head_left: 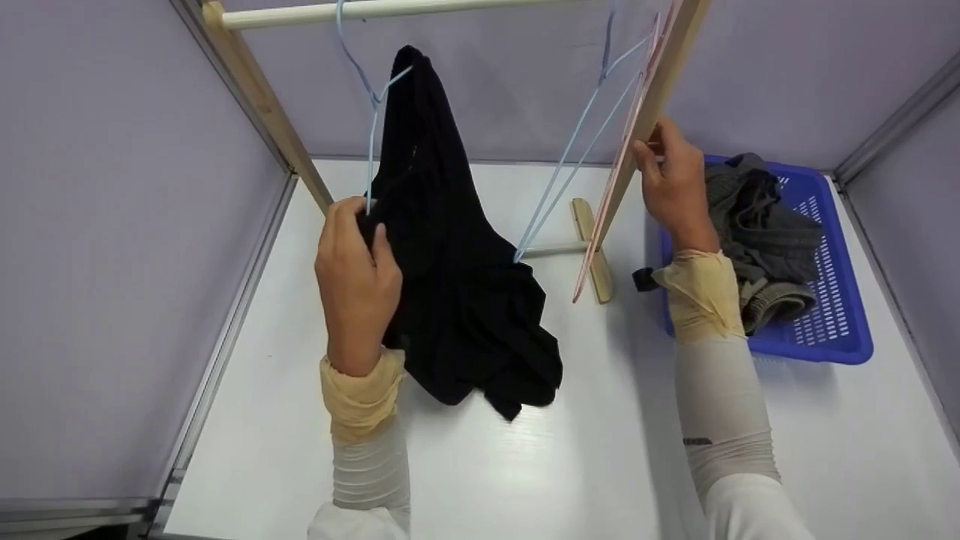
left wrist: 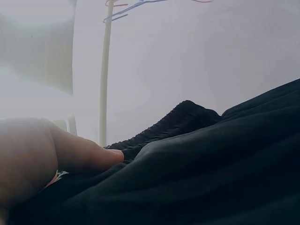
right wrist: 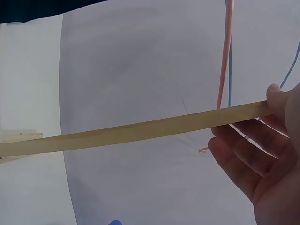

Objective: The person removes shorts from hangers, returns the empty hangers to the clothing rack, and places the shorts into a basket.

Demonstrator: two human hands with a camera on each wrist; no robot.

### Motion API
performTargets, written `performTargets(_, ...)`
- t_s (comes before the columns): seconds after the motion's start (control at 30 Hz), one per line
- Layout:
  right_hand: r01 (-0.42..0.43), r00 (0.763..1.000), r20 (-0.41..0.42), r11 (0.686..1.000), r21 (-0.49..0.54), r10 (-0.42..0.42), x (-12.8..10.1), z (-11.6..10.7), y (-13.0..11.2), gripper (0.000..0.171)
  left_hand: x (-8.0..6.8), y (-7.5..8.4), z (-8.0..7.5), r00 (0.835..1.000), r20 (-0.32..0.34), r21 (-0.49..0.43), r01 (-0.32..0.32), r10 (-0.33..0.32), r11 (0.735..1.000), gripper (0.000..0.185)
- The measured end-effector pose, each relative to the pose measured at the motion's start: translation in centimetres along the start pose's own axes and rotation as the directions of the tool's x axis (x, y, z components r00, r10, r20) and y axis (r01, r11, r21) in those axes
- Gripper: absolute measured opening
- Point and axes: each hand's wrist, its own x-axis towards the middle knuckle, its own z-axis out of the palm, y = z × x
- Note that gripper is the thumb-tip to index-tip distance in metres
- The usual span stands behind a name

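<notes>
The black garment (head_left: 457, 277) hangs at frame centre on a blue hanger (head_left: 371, 97), pinched by my left hand (head_left: 356, 289), while only the wrist view shows my right hand (right wrist: 262, 161) loosely curled round the wooden post (right wrist: 140, 131)

Black garment (head_left: 457, 270), draped on blue hanger (head_left: 369, 97)

Both my arms reach forward and up; my left hand (head_left: 356, 281) is curled tight, my right hand (head_left: 671, 184) has fingers loosely bent
</notes>
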Motion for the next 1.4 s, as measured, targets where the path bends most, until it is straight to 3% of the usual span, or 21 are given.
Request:
performTargets(0.47,0.023,1.000,-0.016,1.000,-0.009,-0.023,0.3,0.7,0.7,0.038,0.4,-0.1,0.1,1.000,-0.019,0.002,-0.019,0.019,1.000,0.026)
performTargets(0.8,-0.014,1.000,0.008,1.000,0.019,0.014,0.1,0.8,0.6,0.038,0.4,0.5,-0.8,0.997,-0.060,-0.033,-0.048,0.046,0.998,0.026)
performTargets(1.1,-0.011,1.000,-0.006,1.000,0.019,0.011,0.0,0.8,0.2,0.036,-0.2,0.5,-1.9,0.989,-0.112,-0.057,-0.109,0.102,0.992,0.025)
performTargets(1.4,0.011,1.000,-0.022,1.000,0.011,-0.011,-0.1,0.7,0.9,0.036,-1.8,0.7,-3.3,0.978,-0.133,-0.068,-0.172,0.162,0.983,0.024)
